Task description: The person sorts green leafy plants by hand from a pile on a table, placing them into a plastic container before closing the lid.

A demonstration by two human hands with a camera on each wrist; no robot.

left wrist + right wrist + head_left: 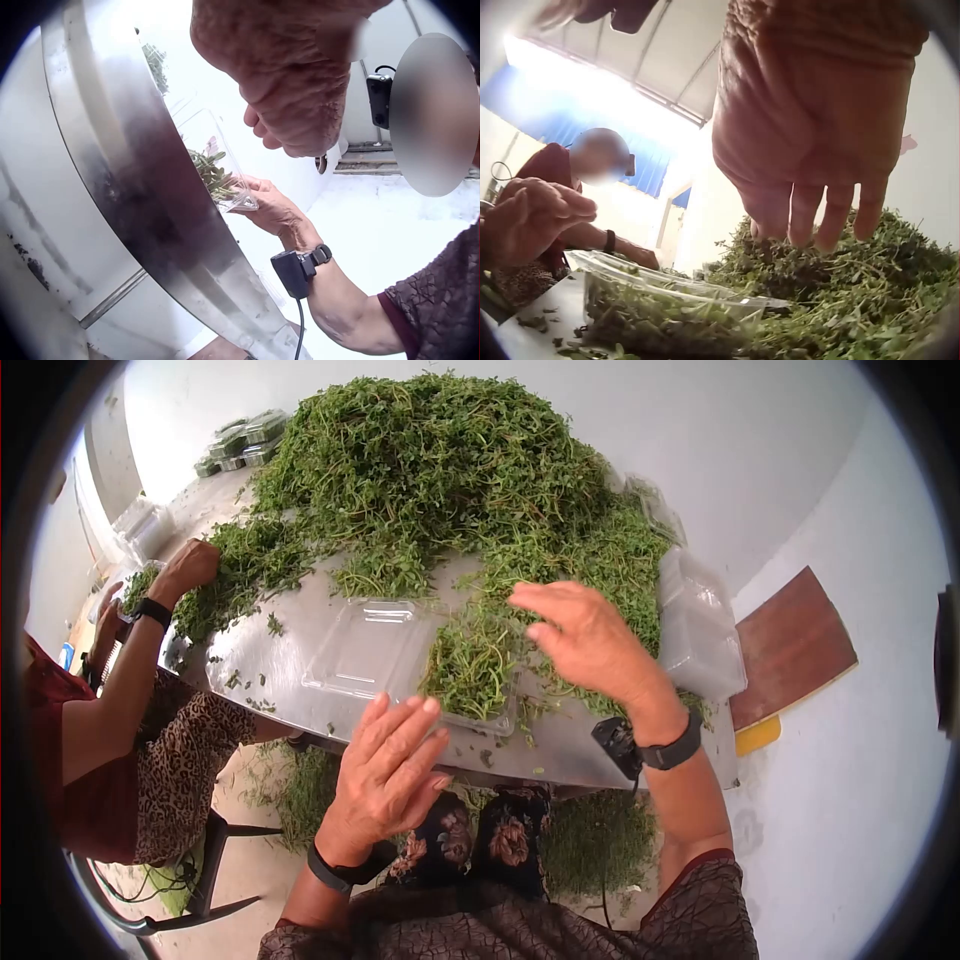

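Note:
A clear plastic clamshell box lies unfolded on the metal table, its flat lid (350, 660) to the left and its base filled with leafy green sprigs (470, 672). My left hand (385, 780) hovers at the table's front edge, just below the box, its fingers straight and holding nothing. My right hand (590, 640) is at the box's right side, fingers extended and pointing left. In the right wrist view, the fingers of my right hand (810, 150) hang straight above the greens, with the filled box (667, 307) to their left.
A tall heap of greens (430, 470) covers the back of the table (270, 660). Stacked clear boxes (700, 625) stand at the right, beside a brown board (795, 645). Filled boxes (245, 438) are stacked at the back left. Another person's hand (190, 567) works among greens at the left.

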